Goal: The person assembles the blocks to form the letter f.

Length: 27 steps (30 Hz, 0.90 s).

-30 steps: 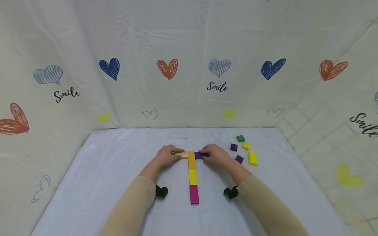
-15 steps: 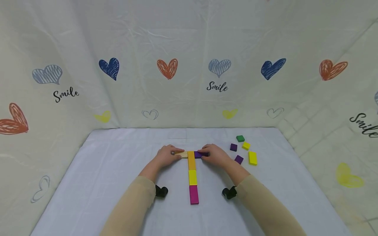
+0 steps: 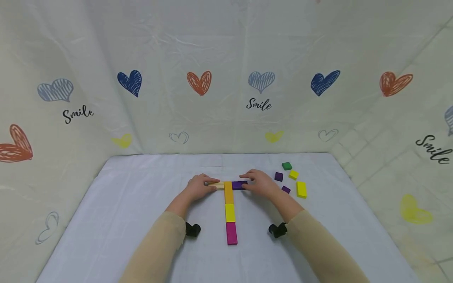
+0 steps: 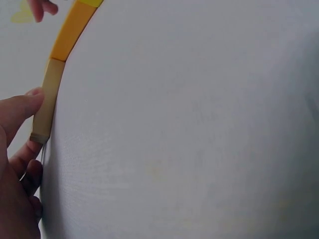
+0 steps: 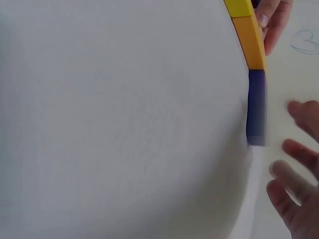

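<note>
Flat rectangular blocks form a T on the white cloth. Its stem has an orange block [image 3: 229, 193] at the far end, a yellow block [image 3: 230, 213] in the middle and a magenta block [image 3: 231, 233] nearest me. Left of the orange block's far end lies a plain wooden block [image 3: 220, 186], which my left hand [image 3: 199, 187] pinches between thumb and fingers; the left wrist view shows that wooden block [image 4: 48, 97] meeting the orange one. A purple block [image 3: 237, 185] abuts the right side. My right hand [image 3: 261, 184] is beside it, fingers spread and apart from it in the right wrist view.
To the right lie loose blocks: a green one [image 3: 286, 166], a small yellow one [image 3: 293, 175], a larger yellow one [image 3: 301, 189], a purple cube [image 3: 278, 177] and another purple piece [image 3: 286, 190] close to my right wrist. A heart-printed curtain [image 3: 226, 118] hangs behind the table.
My right hand has let go of the purple block, opening its fingers and shifting slightly right. The left hand keeps its hold on the wooden block; the blocks stay in line.
</note>
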Motion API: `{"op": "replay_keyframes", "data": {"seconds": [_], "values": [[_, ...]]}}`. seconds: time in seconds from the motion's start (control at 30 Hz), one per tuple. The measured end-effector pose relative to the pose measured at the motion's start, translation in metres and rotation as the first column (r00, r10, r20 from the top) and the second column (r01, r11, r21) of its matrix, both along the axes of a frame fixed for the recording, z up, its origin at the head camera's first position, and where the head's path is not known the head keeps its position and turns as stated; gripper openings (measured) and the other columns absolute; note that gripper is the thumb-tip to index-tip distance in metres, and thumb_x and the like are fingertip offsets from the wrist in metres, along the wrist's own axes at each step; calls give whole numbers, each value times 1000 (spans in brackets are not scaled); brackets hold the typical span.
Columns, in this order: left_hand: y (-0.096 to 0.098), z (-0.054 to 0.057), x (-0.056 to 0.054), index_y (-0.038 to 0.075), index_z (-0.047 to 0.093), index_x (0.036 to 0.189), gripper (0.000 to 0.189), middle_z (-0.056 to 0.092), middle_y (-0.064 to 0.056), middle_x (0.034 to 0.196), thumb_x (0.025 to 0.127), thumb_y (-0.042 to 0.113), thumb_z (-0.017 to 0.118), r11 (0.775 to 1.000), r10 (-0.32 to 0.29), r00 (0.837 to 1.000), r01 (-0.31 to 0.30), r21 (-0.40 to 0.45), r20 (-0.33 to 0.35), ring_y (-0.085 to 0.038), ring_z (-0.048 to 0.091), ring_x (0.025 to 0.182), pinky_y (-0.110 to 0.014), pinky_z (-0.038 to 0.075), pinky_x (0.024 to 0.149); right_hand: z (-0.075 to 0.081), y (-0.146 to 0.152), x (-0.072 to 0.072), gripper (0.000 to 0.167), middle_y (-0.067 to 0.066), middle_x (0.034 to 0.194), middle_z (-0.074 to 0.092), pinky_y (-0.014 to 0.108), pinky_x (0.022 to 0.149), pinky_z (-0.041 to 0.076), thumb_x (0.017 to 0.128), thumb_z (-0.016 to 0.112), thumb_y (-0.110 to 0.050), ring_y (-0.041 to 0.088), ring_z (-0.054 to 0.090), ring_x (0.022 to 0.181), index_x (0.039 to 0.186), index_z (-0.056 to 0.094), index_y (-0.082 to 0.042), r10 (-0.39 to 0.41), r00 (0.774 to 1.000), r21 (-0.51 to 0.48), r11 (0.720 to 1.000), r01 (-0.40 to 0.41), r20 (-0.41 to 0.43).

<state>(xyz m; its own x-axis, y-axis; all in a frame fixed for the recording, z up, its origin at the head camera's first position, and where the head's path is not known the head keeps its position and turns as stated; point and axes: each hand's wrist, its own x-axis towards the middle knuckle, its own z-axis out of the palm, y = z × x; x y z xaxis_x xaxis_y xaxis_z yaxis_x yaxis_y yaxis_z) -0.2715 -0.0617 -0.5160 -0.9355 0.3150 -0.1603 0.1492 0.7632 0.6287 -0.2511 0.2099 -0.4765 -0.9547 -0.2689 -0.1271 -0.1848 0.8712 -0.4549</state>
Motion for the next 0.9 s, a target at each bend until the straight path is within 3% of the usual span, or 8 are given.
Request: {"op": "replay_keyframes", "data": {"seconds": [0.27,0.47,0.73,0.9], "values": [[1,0,1,39,69,125,32,60,-1,122,94,37,67,1000,1,1000,-1,-7,0,-25,46,112,-45,41,97,4,28,13,41,6,130,59,50,102,44,92,71,-34,29,52,122,131,66,-24,-42,998,33,999,43,-39],[1,1,2,39,70,124,31,60,-2,124,93,35,68,1000,13,1000,-13,1,6,-26,46,114,-47,41,98,4,58,27,42,8,123,61,46,94,50,91,72,-33,28,57,109,130,68,-17,-55,994,38,998,58,-90],[1,1,2,39,70,123,31,60,-1,122,93,35,68,1000,19,1000,-19,3,7,-25,46,111,-45,42,95,4,105,43,48,11,120,60,40,78,52,90,72,-40,25,55,95,131,66,-17,-157,987,33,987,158,-30],[1,1,2,39,70,123,31,60,-1,121,93,35,69,1000,18,1000,-18,4,4,-25,46,110,-45,42,95,6,120,52,53,14,125,59,41,79,50,90,72,-43,27,55,97,135,63,-15,-209,978,20,978,209,18]]}}
